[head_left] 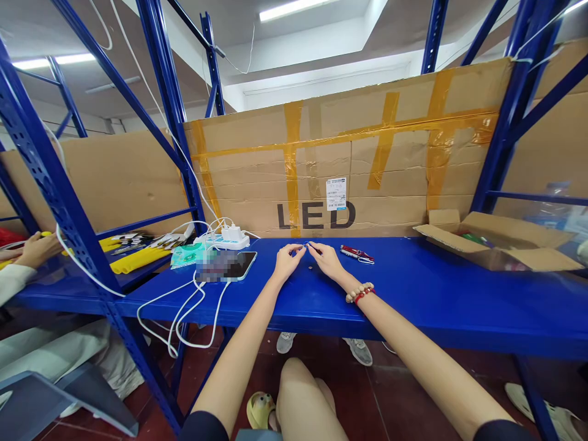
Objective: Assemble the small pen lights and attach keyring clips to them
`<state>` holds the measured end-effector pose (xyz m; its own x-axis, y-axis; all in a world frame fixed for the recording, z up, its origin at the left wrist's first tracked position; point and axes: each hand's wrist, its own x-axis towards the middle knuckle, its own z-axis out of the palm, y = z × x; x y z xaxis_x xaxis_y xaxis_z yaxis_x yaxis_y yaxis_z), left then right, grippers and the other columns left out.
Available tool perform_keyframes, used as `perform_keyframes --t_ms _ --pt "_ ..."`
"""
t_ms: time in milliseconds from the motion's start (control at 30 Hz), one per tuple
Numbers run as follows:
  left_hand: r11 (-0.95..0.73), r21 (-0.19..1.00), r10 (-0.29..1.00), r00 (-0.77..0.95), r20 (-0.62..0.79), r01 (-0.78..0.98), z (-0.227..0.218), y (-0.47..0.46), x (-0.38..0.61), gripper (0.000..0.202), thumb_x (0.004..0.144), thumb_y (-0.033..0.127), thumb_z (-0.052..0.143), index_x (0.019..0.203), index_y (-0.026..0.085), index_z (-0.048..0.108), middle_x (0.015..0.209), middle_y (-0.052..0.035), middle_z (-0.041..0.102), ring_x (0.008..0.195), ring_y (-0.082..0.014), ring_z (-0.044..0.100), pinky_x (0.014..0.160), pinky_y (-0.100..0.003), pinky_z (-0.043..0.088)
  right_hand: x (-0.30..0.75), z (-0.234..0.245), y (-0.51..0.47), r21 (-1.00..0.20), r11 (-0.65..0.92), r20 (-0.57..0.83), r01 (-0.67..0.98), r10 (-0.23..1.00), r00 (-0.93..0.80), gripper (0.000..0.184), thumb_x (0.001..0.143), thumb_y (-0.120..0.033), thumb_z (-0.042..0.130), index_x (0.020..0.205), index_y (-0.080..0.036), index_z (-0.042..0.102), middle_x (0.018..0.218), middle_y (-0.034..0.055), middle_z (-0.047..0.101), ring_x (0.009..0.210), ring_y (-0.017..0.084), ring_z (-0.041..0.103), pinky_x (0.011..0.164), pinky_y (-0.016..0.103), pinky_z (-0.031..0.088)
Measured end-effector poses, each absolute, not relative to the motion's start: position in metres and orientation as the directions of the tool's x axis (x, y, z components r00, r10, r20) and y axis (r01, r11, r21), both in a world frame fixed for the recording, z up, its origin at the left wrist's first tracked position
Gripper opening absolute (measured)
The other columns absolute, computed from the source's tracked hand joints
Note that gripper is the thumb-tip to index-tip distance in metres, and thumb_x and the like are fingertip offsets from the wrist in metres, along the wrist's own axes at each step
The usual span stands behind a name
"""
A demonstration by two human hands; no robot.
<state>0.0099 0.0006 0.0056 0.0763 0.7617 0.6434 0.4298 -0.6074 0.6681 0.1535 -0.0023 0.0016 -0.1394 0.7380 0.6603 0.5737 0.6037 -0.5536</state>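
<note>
Co-worker's hand: far left of the grip, beyond the rack, at the end of a pale sleeve (16,283).
Rack post: a slanted blue post (59,184) rising between the co-worker's hand (39,250) and the grip.
Yellow pieces: heaped (138,260) well left of the grip, on the next shelf section.
Cables: white cables (215,324) left of the grip, looping over the shelf's near edge.
Teal packet: left of the grip (184,257), beside the phone.
Power strip: left of the grip and farther back (239,243), a white charger (231,233) in it.
Phone: near the left hand (245,263), partly pixelated.
Grip: left hand (287,262) and right hand (325,260) nearly meet, fingertips pinching a small piece (307,245) between them, too tiny to identify.
Cardboard panel: marked LED, upright directly behind the grip (248,184), closing off the shelf's back.
Red tool: on the blue shelf (404,294), just right of the right hand (356,252).
Bracelets: on the right wrist (361,293).
Open carton: well right of the grip (496,260), flaps spread.
</note>
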Motion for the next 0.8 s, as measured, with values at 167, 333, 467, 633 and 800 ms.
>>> perform_keyframes --t_ms 167,333,467,633,800 --pt "-0.607 0.652 0.758 0.083 0.647 0.455 0.005 0.001 0.01 0.017 0.073 0.024 0.061 0.084 0.015 0.07 0.074 -0.0034 0.065 0.07 -0.0127 0.055 0.071 -0.026 0.042 0.153 0.001 -0.001 -0.538 0.617 0.672 0.574 0.726 -0.149 0.032 0.089 -0.028 0.04 0.105 -0.015 0.064 0.1 0.009 0.067 0.09 0.019 0.061 0.082 0.031 0.045" --pt "-0.626 0.584 0.726 0.111 0.679 0.516 0.004 0.002 0.009 0.011 0.072 0.019 0.063 0.079 0.015 0.069 0.069 -0.0024 0.063 0.067 -0.0122 0.053 0.069 -0.026 0.042 0.155 0.001 -0.004 -0.472 0.642 0.681 0.604 0.7 -0.213 0.033 0.091 -0.03 0.037 0.102 -0.014 0.063 0.09 0.0082 0.066 0.081 0.017 0.059 0.074 0.027 0.044" --pt "-0.631 0.539 0.71 0.136 0.691 0.558 0.002 0.002 0.008 0.009 0.071 0.018 0.063 0.079 0.016 0.068 0.069 -0.0016 0.062 0.067 -0.0119 0.052 0.069 -0.026 0.041 0.155 0.004 -0.009 -0.426 0.644 0.679 0.635 0.691 -0.246 0.031 0.091 -0.028 0.036 0.102 -0.014 0.062 0.092 0.008 0.064 0.081 0.015 0.058 0.074 0.025 0.042" --pt "-0.641 0.446 0.715 0.275 0.643 0.625 -0.002 0.002 0.007 0.007 0.07 0.02 0.064 0.077 0.017 0.067 0.068 -0.0006 0.06 0.071 -0.0137 0.052 0.069 -0.026 0.04 0.154 0.01 -0.016 -0.418 0.546 0.637 0.726 0.746 -0.194 0.032 0.093 -0.027 0.034 0.105 -0.015 0.061 0.096 0.0089 0.064 0.084 0.016 0.059 0.073 0.024 0.041" --pt "-0.646 0.412 0.701 0.287 0.653 0.643 -0.001 0.004 0.005 0.012 0.072 0.022 0.064 0.083 0.018 0.067 0.071 -0.0005 0.06 0.072 -0.0134 0.052 0.075 -0.028 0.04 0.156 0.012 -0.02 -0.37 0.227 0.425 0.901 0.904 -0.053 0.031 0.092 -0.028 0.038 0.112 -0.016 0.059 0.11 0.0115 0.062 0.101 0.02 0.057 0.079 0.026 0.042"
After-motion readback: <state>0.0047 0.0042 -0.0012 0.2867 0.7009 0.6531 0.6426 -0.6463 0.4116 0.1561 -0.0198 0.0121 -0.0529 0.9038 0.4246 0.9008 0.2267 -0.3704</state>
